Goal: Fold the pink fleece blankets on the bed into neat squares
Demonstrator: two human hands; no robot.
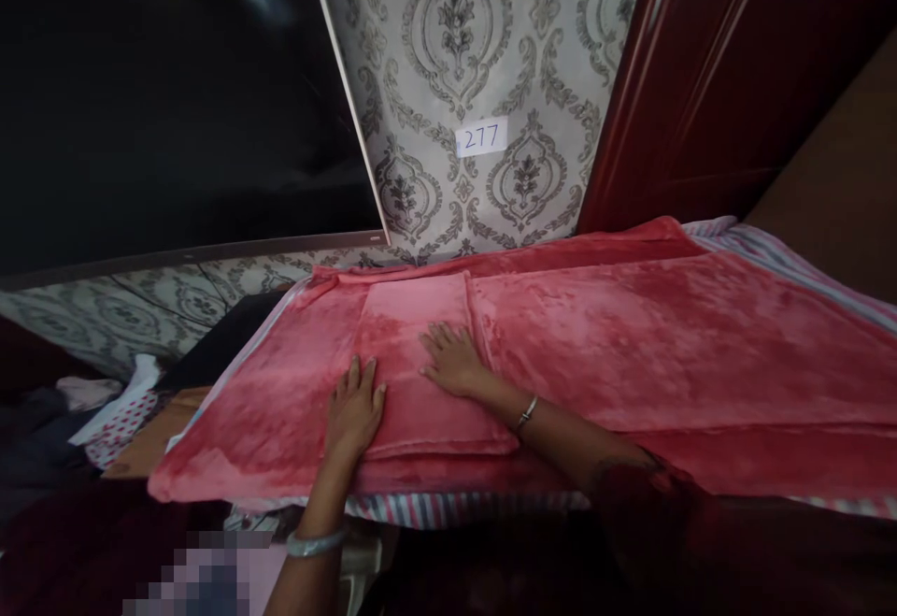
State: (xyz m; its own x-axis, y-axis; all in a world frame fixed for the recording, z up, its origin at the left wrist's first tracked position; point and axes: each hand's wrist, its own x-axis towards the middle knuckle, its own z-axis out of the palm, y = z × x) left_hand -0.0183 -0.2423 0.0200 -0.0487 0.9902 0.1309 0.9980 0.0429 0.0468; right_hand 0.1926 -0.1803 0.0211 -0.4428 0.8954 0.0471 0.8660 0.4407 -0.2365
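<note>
Dark sleeve (665, 513) nearest camera, lower right. Left hand (354, 410) and right hand (452, 361) apart, palms down, flat on red plush blanket (595, 345), clamped on nothing. Blanket lies over striped cloth (455, 508); right hand on folded panel (420, 308), left hand at panel's left edge. Looks soft, limp, moderately heavy, not fragile; pile likely grips. Best hold: panel's doubled corners. Blanket's right end cut off; support beneath hidden; pixelated patch (217, 579) unreadable.
</note>
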